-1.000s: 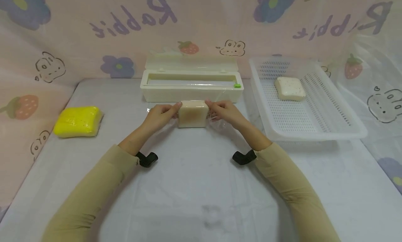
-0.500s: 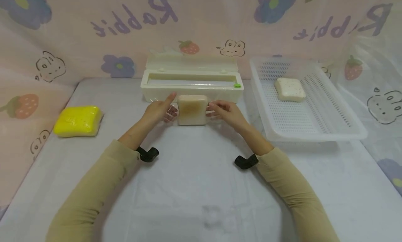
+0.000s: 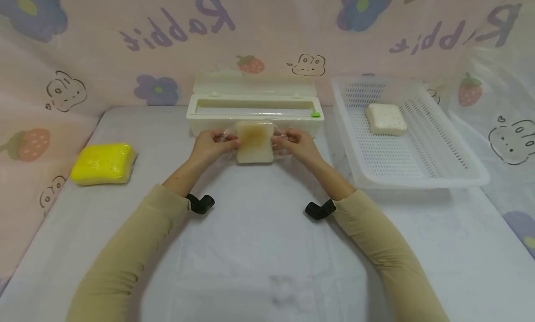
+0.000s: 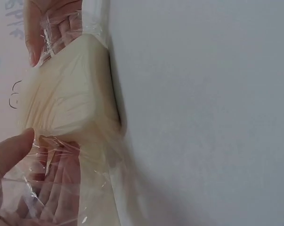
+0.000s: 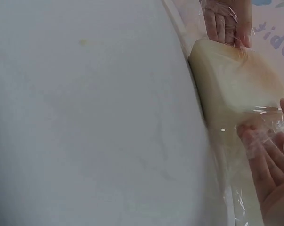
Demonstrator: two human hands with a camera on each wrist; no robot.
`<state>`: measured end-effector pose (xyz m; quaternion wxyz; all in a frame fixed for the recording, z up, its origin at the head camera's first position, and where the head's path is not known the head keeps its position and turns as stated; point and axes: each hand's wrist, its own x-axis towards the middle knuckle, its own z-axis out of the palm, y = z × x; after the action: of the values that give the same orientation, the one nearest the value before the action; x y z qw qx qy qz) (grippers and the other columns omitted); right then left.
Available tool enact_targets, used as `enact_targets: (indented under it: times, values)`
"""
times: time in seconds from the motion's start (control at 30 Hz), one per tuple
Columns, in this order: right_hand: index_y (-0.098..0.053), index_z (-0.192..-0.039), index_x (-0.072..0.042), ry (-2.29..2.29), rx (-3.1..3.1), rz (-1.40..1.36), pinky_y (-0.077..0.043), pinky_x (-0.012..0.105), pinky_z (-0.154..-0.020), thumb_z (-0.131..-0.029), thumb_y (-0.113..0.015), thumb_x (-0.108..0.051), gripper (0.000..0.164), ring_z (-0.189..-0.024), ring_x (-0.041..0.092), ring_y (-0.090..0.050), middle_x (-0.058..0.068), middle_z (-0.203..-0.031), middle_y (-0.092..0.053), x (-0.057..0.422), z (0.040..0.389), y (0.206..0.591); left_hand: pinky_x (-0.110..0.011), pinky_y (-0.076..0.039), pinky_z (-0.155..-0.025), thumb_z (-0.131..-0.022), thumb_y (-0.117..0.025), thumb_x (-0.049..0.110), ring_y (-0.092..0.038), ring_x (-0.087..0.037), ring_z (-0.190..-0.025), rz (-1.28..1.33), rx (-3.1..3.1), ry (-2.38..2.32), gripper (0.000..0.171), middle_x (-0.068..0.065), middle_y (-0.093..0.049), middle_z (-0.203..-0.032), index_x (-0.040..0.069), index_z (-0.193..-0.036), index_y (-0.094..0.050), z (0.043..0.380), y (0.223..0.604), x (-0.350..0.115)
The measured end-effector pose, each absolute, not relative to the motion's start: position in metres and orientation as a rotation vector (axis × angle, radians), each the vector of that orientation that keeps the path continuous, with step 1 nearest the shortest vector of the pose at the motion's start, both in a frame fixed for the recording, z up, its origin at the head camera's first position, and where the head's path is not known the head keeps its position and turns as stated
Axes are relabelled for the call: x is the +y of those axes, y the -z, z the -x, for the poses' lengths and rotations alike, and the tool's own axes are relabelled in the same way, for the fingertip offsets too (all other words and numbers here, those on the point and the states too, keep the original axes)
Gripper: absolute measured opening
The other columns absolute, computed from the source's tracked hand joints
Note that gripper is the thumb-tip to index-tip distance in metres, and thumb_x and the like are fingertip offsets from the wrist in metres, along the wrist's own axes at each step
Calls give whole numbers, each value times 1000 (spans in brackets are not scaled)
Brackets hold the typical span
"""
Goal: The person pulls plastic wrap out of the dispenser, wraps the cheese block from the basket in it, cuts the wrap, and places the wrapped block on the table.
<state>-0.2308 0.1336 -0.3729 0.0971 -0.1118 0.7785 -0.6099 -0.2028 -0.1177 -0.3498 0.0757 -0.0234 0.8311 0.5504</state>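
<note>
And here's the toast (image 3: 255,143), right between the two hands, its browned face toward the head camera, just in front of the white box (image 3: 213,124). Clear film (image 4: 31,190) spreads out from it on both sides. Left hand (image 3: 207,145): thumb at the toast's left edge, fingers tucked behind, pinching the side through the film. Right hand (image 3: 302,148) mirrors it on the right edge, thumb forward, fingertips in against the side under the plastic. Whether the toast's lower edge rests on the table, I can't tell.

And look what's changed! Half a second ago that left thumb stood up, clear of the toast; now it's down against the edge. The right hand has closed in too. The toast has shifted a little upward in the head view and tilted, its brown patch now riding near the top edge instead of mid-face. Over on the left, the yellow pack (image 3: 103,164) hasn't budged, nor has the white block (image 3: 386,119) inside the basket (image 3: 418,180) on the right.
</note>
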Motion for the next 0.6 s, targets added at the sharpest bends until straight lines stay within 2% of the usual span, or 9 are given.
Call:
enact_targets:
  times: [0.1,0.17,0.27,0.4,0.5,0.6]
  values:
    - [-64,-112,3,1801,2327,282,-57,24,-72,-91,-67,-23,33,-80,11,-72,16,-107,-71,132,235,374,-19,-52,-74,-86,-73,23,-66,-4,-78,79,2489,-1713,34,-6,-72,-94,0,-109,-67,207,353,-115]
    - [-66,-110,2,1783,2349,239,-56,22,-69,-90,-68,-25,34,-78,9,-72,12,-104,-73,131,236,374,-22,-55,-75,-86,-72,22,-68,-5,-75,79,2497,-1725,33,-10,-73,-97,-2,-108,-67,209,355,-114]
    - [-68,-106,1,1763,2377,185,-55,20,-66,-88,-70,-29,34,-75,7,-70,5,-97,-74,130,238,373,-24,-56,-75,-86,-72,22,-69,-8,-75,79,2505,-1722,34,-13,-73,-97,-2,-108,-66,210,356,-114]
    - [-68,-103,-2,1741,2380,173,-54,20,-67,-87,-70,-31,33,-77,5,-68,-2,-91,-73,134,238,373,-23,-55,-74,-85,-73,28,-69,-12,-77,82,2488,-1699,38,-5,-73,-91,-1,-108,-66,210,357,-120]
    - [-68,-101,-3,1774,2352,169,-53,20,-69,-87,-70,-28,29,-79,5,-66,-8,-86,-72,140,237,373,-23,-53,-76,-84,-74,32,-70,-14,-81,81,2465,-1667,37,-2,-74,-89,1,-103,-65,208,355,-130]
    - [-64,-100,-2,1891,2262,160,-55,20,-72,-89,-67,-19,21,-78,6,-66,-8,-81,-71,149,237,373,-24,-52,-79,-84,-73,33,-69,-13,-83,70,2447,-1621,32,2,-73,-87,4,-95,-63,206,352,-142]
